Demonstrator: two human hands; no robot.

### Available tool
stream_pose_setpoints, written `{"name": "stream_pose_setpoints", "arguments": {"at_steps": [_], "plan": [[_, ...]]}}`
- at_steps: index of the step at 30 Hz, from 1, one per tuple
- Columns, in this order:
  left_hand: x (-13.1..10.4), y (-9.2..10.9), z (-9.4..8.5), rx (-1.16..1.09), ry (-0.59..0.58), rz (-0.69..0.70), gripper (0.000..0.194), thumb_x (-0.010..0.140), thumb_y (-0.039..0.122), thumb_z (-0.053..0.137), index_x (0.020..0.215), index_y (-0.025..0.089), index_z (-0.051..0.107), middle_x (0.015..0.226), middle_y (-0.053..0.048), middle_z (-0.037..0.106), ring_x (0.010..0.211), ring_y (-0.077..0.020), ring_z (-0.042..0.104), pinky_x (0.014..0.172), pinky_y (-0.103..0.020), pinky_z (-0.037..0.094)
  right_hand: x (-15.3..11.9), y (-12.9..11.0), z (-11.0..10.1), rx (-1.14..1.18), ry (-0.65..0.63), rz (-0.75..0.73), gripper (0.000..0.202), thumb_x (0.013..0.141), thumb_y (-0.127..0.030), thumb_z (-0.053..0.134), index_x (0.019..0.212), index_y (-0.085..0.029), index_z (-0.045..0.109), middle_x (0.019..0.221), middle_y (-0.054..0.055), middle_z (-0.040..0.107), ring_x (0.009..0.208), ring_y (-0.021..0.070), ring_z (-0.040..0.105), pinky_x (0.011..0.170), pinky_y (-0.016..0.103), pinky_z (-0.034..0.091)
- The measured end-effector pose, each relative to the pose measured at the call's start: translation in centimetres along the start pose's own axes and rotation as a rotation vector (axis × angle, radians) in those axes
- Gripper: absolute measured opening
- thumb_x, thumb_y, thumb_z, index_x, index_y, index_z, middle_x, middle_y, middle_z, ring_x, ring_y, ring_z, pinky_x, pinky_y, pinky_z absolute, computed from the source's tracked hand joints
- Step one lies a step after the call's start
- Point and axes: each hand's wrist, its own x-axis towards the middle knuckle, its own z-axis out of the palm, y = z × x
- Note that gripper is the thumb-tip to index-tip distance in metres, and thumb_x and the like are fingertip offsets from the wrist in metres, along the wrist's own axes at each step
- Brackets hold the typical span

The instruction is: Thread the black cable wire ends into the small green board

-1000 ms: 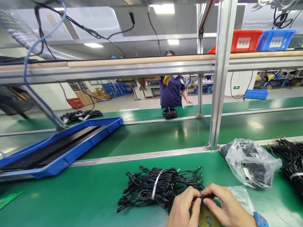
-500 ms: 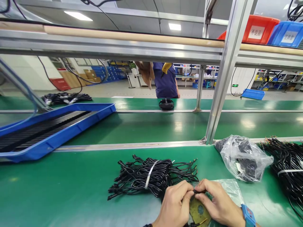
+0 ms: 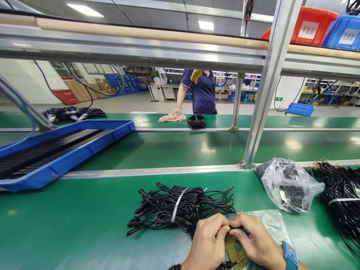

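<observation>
My left hand (image 3: 209,242) and my right hand (image 3: 254,238) meet at the lower middle of the view, fingertips pinched together. Between them is a small black cable piece, mostly hidden by the fingers. Below the fingers lies a yellowish round disc (image 3: 234,253) with a black cable end (image 3: 229,264) and its bare tip over it. Just beyond my left hand is a bundle of black cables (image 3: 180,208) tied with a white band. A clear plastic sheet (image 3: 274,225) lies partly under my right hand, which has a blue wrist strap.
A clear bag of black parts (image 3: 291,185) and another cable bundle (image 3: 343,195) lie at the right. A long blue tray (image 3: 92,150) is at the left. A metal post (image 3: 267,97) rises ahead. Across the bench, a person (image 3: 201,92) touches a pink cloth (image 3: 172,117).
The person across has brought the cloth down from the air onto the far bench. My fingertips have closed nearer together, covering more of the black piece. The view has shifted slightly.
</observation>
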Motion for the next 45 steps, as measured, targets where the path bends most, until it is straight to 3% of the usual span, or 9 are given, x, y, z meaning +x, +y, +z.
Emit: {"name": "stream_pose_setpoints", "arguments": {"at_steps": [5,9,14,23,34,39,45], "plan": [[0.1,-0.3,-0.2,-0.020,-0.051,-0.023,0.027,0.096,0.013,0.046,0.071,0.020,0.051,0.062,0.003,0.056,0.056,-0.0107,0.054,0.053,-0.022,0.035,0.2,-0.4,-0.3,0.001,-0.007,0.017,0.015,0.103,-0.025,0.048,0.095,-0.021,0.060,0.081,0.002,0.070,0.071,0.0175,0.065,0.066,0.027,0.045],[0.3,-0.3,-0.6,-0.047,-0.092,-0.041,0.025,0.100,0.017,0.046,0.077,0.021,0.054,0.068,0.002,0.059,0.060,-0.0114,0.057,0.056,-0.022,0.039,0.5,-0.9,-1.1,0.041,-0.013,0.099,0.013,0.100,-0.026,0.055,0.109,-0.022,0.064,0.095,0.004,0.075,0.083,0.0194,0.070,0.075,0.028,0.051],[0.6,0.0,-1.0,-0.081,-0.161,-0.069,0.017,0.101,0.018,0.047,0.090,0.021,0.059,0.080,0.000,0.065,0.068,-0.0124,0.063,0.061,-0.022,0.044,0.8,-1.2,-1.8,0.057,0.016,0.137,0.010,0.097,-0.027,0.059,0.101,-0.021,0.066,0.090,0.004,0.075,0.081,0.0194,0.071,0.075,0.026,0.054],[0.1,-0.9,-0.5,0.003,-0.086,-0.021,0.025,0.098,0.015,0.046,0.074,0.021,0.051,0.065,0.002,0.057,0.057,-0.0114,0.055,0.053,-0.022,0.036,0.3,-0.6,-1.3,-0.008,-0.024,0.080,0.009,0.099,-0.025,0.055,0.098,-0.022,0.064,0.089,0.002,0.073,0.079,0.0181,0.069,0.073,0.027,0.049],[-0.3,-0.7,0.1,0.018,-0.084,-0.023,0.025,0.091,0.009,0.041,0.068,0.021,0.042,0.060,0.004,0.049,0.054,-0.0103,0.049,0.052,-0.022,0.032,0.2,-0.5,-0.3,-0.033,-0.047,0.002,0.016,0.103,-0.021,0.045,0.091,-0.023,0.055,0.081,0.001,0.066,0.070,0.0175,0.062,0.066,0.027,0.043],[-0.6,-0.8,0.2,0.033,-0.129,-0.028,0.026,0.092,0.009,0.040,0.070,0.021,0.044,0.062,0.003,0.050,0.055,-0.0110,0.050,0.053,-0.023,0.032,0.7,-1.2,-0.8,0.012,-0.090,0.067,0.017,0.100,-0.020,0.047,0.088,-0.022,0.058,0.079,0.001,0.068,0.069,0.0174,0.062,0.065,0.026,0.042],[0.1,-0.4,-0.5,-0.003,-0.162,-0.040,0.024,0.100,0.014,0.043,0.079,0.021,0.053,0.070,0.002,0.058,0.062,-0.0122,0.056,0.059,-0.024,0.036,0.8,-1.0,-2.0,0.052,-0.083,0.160,0.010,0.099,-0.024,0.058,0.103,-0.022,0.066,0.092,0.002,0.075,0.080,0.0181,0.069,0.074,0.026,0.048]]}}
